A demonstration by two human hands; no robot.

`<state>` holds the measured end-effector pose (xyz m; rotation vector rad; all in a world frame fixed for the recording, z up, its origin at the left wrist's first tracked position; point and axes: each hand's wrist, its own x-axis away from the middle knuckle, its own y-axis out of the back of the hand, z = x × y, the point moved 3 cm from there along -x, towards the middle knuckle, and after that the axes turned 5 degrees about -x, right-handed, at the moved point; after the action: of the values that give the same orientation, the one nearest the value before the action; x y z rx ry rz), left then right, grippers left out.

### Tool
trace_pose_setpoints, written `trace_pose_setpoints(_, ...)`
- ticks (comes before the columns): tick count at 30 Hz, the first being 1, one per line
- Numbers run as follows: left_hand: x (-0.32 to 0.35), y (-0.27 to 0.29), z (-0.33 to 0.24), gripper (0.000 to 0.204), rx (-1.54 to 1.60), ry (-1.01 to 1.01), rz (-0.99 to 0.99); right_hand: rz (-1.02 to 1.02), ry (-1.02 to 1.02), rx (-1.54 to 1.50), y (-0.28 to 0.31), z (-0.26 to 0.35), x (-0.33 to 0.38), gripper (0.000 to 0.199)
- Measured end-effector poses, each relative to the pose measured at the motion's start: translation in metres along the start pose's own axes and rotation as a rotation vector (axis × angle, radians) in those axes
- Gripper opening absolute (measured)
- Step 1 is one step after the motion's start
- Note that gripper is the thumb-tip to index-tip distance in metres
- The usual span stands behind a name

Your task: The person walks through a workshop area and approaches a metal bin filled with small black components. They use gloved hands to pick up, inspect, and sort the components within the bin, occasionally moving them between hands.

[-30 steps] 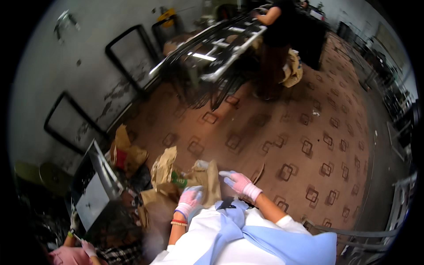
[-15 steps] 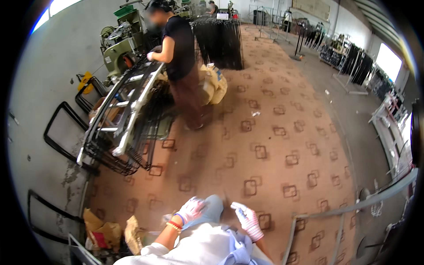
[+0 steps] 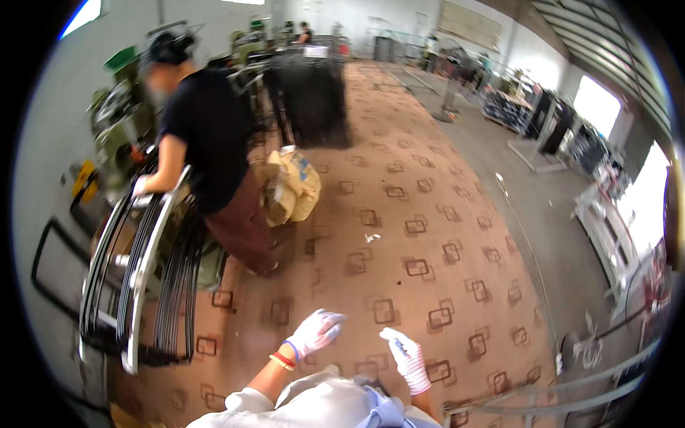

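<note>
Both hands are held out in front of my body over the patterned floor, wearing thin white work gloves. My left hand (image 3: 317,334) has loosely stretched fingers and nothing in it; a blue-edged cuff and red and yellow bracelets (image 3: 282,361) circle that wrist. To its right, my right hand (image 3: 407,360), in a glove with pink stripes, points its fingers forward and is also bare of any object. A gap separates the hands, and neither touches anything. Below them show my white top (image 3: 321,403) and a light blue tied cloth (image 3: 382,412).
At the left a co-worker (image 3: 214,135) in dark clothes stands over a metal rack (image 3: 146,278) hung with black frames. Behind are a yellow sack (image 3: 296,189) and a black hanging stack (image 3: 307,100). A grey metal rail (image 3: 542,406) crosses the lower right. White scraps (image 3: 372,237) lie on the brown floor (image 3: 428,285).
My view has moved forward, so the co-worker, rack and sack appear nearer and farther left. The paper bags at lower left have mostly left the picture. My left hand has moved slightly forward.
</note>
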<state>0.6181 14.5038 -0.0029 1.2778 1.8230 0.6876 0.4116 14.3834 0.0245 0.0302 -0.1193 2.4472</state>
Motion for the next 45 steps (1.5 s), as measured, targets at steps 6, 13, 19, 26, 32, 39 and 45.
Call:
trace_pose_setpoints(6,-0.193,-0.058,-0.03,0.036,0.313,-0.311,0.413,-0.367,0.076,-0.094,0.104,-0.014,-0.082,0.027)
trace_pose_setpoints(13,-0.415,-0.14,0.001,0.043,0.251,-0.409,0.642,-0.731,0.111,-0.294,0.28,-0.066,-0.208,0.024)
trace_pose_setpoints(19,-0.583,-0.127,0.038,0.042,0.183,-0.315,0.507,-0.466,0.197,0.175,0.382,0.076,-0.406,0.024)
trace_pose_setpoints(26,-0.728,-0.146,0.186,0.038,0.337,0.079,0.06,-0.216,0.194,0.062,0.443,0.094,-0.63,0.031)
trace_pose_setpoints(32,-0.899,-0.157,0.321,0.035,0.461,0.17,0.076,-0.411,0.133,-0.033,0.532,0.06,-0.77,0.041)
trace_pose_setpoints(39,-1.22,-0.192,0.255,0.03,0.16,-0.304,0.304,-0.924,0.236,-0.202,0.69,0.079,-0.828,0.039)
trace_pose_setpoints(45,-1.417,-0.314,0.177,0.029,0.289,-0.555,0.425,-1.46,0.253,-0.326,0.817,0.074,-0.839,0.033)
